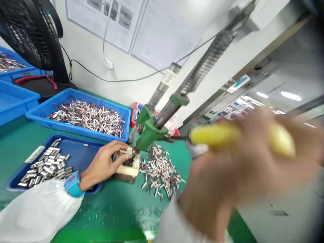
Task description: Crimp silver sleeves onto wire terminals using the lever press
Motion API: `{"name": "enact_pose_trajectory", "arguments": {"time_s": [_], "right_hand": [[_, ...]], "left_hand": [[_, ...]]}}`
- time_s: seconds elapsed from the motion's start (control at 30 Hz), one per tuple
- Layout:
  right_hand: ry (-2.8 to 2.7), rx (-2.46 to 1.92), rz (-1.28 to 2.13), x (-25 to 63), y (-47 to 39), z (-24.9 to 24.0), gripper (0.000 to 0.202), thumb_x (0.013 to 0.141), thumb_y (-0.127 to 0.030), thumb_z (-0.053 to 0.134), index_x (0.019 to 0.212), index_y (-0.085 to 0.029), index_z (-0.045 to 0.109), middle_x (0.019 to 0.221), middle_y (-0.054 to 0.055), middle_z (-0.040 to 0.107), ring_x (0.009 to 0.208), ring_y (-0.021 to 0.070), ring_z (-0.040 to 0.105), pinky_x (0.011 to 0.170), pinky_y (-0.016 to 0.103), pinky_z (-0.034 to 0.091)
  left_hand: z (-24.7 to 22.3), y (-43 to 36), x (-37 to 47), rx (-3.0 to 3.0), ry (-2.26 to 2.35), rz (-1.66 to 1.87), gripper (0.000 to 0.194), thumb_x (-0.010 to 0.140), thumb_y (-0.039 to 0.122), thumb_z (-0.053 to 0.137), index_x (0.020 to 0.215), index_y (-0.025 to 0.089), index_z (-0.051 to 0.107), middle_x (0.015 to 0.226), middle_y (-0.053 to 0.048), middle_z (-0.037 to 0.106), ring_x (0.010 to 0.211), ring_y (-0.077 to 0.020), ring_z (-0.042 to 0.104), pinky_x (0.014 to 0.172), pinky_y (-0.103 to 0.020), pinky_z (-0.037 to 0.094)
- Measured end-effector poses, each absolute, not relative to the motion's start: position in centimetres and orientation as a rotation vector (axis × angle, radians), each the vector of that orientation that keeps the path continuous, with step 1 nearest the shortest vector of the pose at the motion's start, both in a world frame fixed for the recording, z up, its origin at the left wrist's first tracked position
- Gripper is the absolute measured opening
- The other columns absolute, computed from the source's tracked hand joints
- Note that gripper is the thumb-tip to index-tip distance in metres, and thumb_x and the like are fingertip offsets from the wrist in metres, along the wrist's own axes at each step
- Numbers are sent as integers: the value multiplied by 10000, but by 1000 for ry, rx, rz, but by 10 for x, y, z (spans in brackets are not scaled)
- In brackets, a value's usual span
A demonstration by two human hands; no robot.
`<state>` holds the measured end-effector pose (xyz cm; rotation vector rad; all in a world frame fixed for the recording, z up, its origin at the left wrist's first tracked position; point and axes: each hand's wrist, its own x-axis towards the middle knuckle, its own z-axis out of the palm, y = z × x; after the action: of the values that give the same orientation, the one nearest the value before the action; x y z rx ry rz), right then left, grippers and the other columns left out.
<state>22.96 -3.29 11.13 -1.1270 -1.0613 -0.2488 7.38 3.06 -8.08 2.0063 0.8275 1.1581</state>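
Note:
A green hand press (pixel 149 130) with a spring-loaded column stands tilted in the view at the centre. My right hand (pixel 235 168), blurred by motion, is wrapped around the yellow lever handle (pixel 215 135) of this press. Under the press head, my left hand (pixel 106 165) has thumb and fingertips closed together at a cream-coloured fixture (pixel 126 171). Whatever those fingertips hold is hidden. Right beside the fixture lies a pile of small silvery parts with thin wires (pixel 163 168).
A dark blue tray (pixel 83 152) holds small metal cylinders. Behind it, a blue bin (pixel 76 126) contains many wired parts. Further left stand another blue bin (pixel 17 101), red-handled pliers (pixel 35 78) and a black fan (pixel 32 33). A cable (pixel 113 81) runs along the wall.

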Motion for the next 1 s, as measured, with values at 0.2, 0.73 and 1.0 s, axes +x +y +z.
{"name": "enact_pose_trajectory", "arguments": {"time_s": [0.2,0.73,1.0], "right_hand": [[-1086,-1116,-382,259,-41,95,338,937,-408,651,1220,-232,598,1104,63,623,968,212,674,899,437,567],[-1542,-2016,57,302,-32,-105,56,786,-228,723,792,-202,772,905,133,697,926,308,593,891,419,403],[-1144,-1694,288,313,-18,-117,197,766,-345,579,724,-181,681,734,47,663,711,196,564,736,324,421]], "left_hand": [[-80,30,73,1977,898,1179,376,958,409,660,1275,208,682,1260,-98,706,1090,-245,686,964,-367,544],[-64,27,96,1964,951,1134,195,910,388,687,945,217,773,1221,-94,694,1157,-267,658,1008,-385,514],[-52,32,106,1883,824,1033,238,931,393,609,836,198,706,1104,-102,715,1158,-287,628,1036,-450,504]]}}
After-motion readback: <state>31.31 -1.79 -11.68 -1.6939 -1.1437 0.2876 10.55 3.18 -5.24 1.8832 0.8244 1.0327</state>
